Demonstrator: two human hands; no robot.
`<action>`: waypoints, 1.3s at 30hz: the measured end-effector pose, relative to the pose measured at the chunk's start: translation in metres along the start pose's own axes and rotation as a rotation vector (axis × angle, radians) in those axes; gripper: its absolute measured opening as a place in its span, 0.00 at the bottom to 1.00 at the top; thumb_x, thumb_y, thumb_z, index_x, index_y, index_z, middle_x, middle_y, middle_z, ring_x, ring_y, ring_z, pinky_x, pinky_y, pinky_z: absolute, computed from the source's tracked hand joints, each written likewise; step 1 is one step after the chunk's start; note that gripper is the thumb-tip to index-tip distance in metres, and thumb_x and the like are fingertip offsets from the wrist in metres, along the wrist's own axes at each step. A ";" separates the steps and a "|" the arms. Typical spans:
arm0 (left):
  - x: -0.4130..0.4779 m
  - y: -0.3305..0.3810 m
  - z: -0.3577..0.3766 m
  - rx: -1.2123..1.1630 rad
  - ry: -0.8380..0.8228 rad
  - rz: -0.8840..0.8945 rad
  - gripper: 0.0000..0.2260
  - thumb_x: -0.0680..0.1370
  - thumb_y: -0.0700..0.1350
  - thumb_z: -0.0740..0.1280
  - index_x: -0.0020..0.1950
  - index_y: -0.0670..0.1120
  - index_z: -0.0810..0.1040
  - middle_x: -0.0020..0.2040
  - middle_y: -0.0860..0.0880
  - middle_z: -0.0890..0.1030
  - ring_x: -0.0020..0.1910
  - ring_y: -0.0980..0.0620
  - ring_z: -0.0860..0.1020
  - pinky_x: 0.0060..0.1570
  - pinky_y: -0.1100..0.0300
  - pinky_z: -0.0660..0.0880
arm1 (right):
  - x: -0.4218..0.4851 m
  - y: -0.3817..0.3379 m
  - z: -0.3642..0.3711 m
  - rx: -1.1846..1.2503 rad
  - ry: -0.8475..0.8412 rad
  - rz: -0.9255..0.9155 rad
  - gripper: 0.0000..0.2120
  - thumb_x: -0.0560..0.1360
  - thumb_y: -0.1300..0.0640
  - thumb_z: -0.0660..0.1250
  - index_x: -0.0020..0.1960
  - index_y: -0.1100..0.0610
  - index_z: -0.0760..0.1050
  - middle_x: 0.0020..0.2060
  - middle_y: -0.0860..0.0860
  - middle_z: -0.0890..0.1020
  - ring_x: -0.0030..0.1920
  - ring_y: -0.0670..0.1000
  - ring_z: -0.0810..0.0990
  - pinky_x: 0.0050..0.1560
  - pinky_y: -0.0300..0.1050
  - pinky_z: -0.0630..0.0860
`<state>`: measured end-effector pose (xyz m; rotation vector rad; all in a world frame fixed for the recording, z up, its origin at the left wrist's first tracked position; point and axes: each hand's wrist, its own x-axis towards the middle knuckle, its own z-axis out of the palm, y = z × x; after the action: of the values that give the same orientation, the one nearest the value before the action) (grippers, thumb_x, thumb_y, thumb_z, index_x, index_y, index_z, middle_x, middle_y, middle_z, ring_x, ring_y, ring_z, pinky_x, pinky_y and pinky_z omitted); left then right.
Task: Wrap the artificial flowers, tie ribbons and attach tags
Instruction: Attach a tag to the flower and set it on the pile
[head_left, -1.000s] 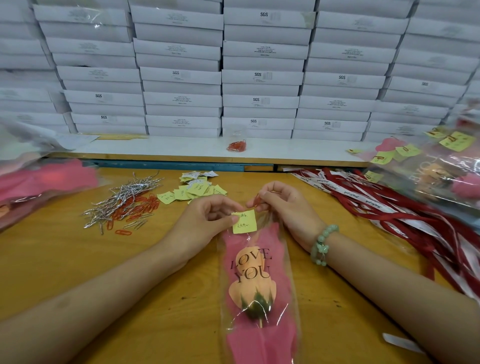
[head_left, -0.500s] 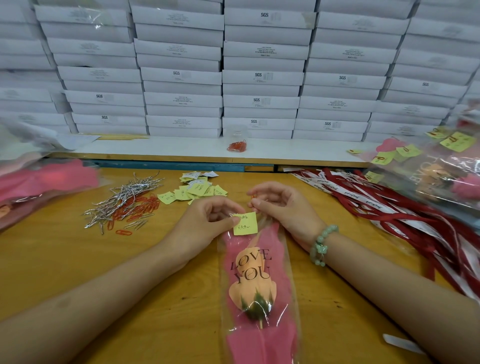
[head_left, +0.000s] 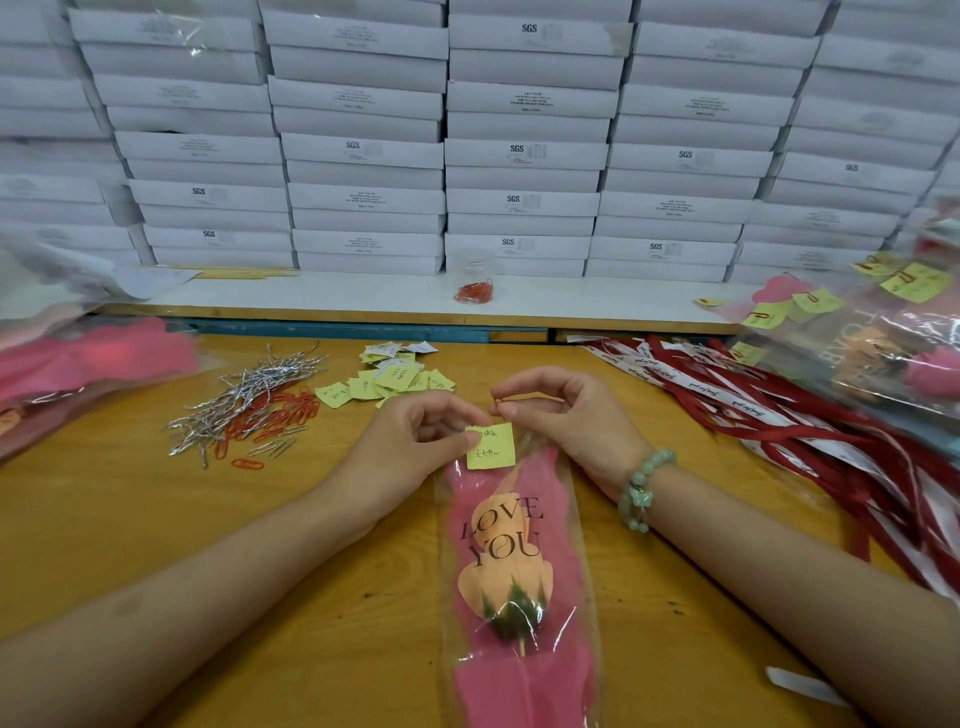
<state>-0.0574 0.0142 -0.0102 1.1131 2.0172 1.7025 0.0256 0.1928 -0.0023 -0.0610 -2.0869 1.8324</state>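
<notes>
- A wrapped artificial rose (head_left: 511, 587) lay along the middle of the wooden table (head_left: 156, 525). Its stem pointed at the near edge and its open top pointed away.
- The rose was peach-coloured, backed with pink paper inside a clear sleeve printed "LOVE YOU".
- A yellow tag (head_left: 492, 448) with handwriting sat at the top of the sleeve, directly between the two hands.
- The left hand (head_left: 415, 441) reached in from the near left, its heel on the table. Its curled thumb and fingertips pinched the tag's left edge.
- The right hand (head_left: 566, 415) reached in from the near right, raised slightly and arched. Its thumb and forefinger were closed on a small orange paper clip (head_left: 498, 402), only partly visible, just above the tag's upper right corner.
- A green bead bracelet (head_left: 643, 491) circled the right wrist.
- Beyond the hands lay loose yellow tags (head_left: 389, 379). To their left were silver twist ties (head_left: 244, 397) mixed with orange clips (head_left: 283, 415).
- Red and white ribbons (head_left: 789, 421) spread along the right edge, with finished wrapped flowers (head_left: 883, 338) heaped at the far right corner.
- Stacked white boxes (head_left: 519, 156) filled the background.
</notes>
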 end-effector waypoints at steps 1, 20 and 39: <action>0.000 0.000 0.000 0.000 0.002 0.002 0.07 0.76 0.38 0.71 0.47 0.51 0.84 0.44 0.46 0.84 0.47 0.46 0.82 0.45 0.60 0.80 | 0.000 0.000 0.000 -0.006 0.000 -0.006 0.09 0.70 0.64 0.74 0.49 0.56 0.81 0.48 0.53 0.85 0.48 0.52 0.85 0.53 0.46 0.81; -0.002 0.005 0.001 0.047 0.087 0.031 0.04 0.74 0.40 0.73 0.46 0.48 0.85 0.38 0.49 0.84 0.39 0.48 0.82 0.40 0.59 0.79 | 0.002 0.000 0.004 -0.043 0.025 -0.059 0.04 0.73 0.65 0.70 0.47 0.60 0.81 0.38 0.55 0.86 0.40 0.49 0.85 0.41 0.37 0.79; -0.002 0.004 0.001 0.028 0.127 0.038 0.03 0.72 0.37 0.75 0.42 0.44 0.83 0.37 0.50 0.84 0.34 0.58 0.81 0.35 0.67 0.76 | 0.001 -0.002 0.008 -0.079 -0.038 -0.094 0.02 0.73 0.64 0.71 0.45 0.59 0.80 0.39 0.57 0.85 0.40 0.52 0.83 0.46 0.45 0.81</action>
<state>-0.0542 0.0141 -0.0077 1.0838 2.1140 1.8113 0.0229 0.1847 -0.0009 0.0512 -2.1490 1.7095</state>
